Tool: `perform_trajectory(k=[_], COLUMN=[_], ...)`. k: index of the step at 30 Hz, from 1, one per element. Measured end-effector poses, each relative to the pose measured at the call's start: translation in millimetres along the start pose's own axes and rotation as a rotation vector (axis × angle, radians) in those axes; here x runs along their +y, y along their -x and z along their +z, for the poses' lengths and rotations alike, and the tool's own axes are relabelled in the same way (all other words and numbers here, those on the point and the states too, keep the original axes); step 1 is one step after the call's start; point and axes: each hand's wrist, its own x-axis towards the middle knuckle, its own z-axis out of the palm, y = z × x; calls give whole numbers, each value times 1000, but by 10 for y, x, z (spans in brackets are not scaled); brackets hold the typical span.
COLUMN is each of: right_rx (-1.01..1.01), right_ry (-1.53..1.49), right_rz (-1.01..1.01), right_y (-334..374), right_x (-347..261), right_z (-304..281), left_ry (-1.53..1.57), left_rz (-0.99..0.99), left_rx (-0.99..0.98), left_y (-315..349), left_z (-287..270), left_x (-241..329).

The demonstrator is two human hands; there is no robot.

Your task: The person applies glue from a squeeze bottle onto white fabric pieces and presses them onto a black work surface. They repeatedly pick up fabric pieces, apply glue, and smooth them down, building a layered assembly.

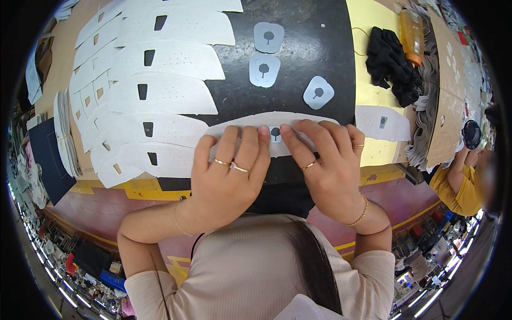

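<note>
A pale grey-white curved panel lies on the black board in front of me. At its middle sits a small light patch with a dark tree print. My left hand rests on the panel left of the patch, fingers stretched out, the innermost fingertip at the patch's edge. From the other side, my right hand presses with its fingers spread, one fingertip by the patch's right edge. Both thumbs are hidden. Three loose rounded grey pieces with tree prints, one of them a rounded piece, lie beyond the hands.
Overlapping white panels with cutouts cover the left side. On the right, yellow sheeting bears a panel with a dark patch, a black cloth and an amber bottle. Another person in a yellow top is at far right.
</note>
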Motion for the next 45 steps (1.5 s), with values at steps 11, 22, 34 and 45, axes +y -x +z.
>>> perform_trajectory(k=[11,22,34,45], right_rx=[-61,1,7,72], right_ry=[6,-91,101,-186], right_rz=[-31,1,244,301], right_y=[274,95,112,234], right_x=[-95,-29,25,120], right_z=[35,100,-111,-135], left_ry=[90,45,397,435], left_rz=[-2,103,-217,-485], left_rx=[-194,-158,-76,-101], left_y=[124,38,76,27], left_z=[-155,-107,-253,-283], left_x=[61,33,-281,-253])
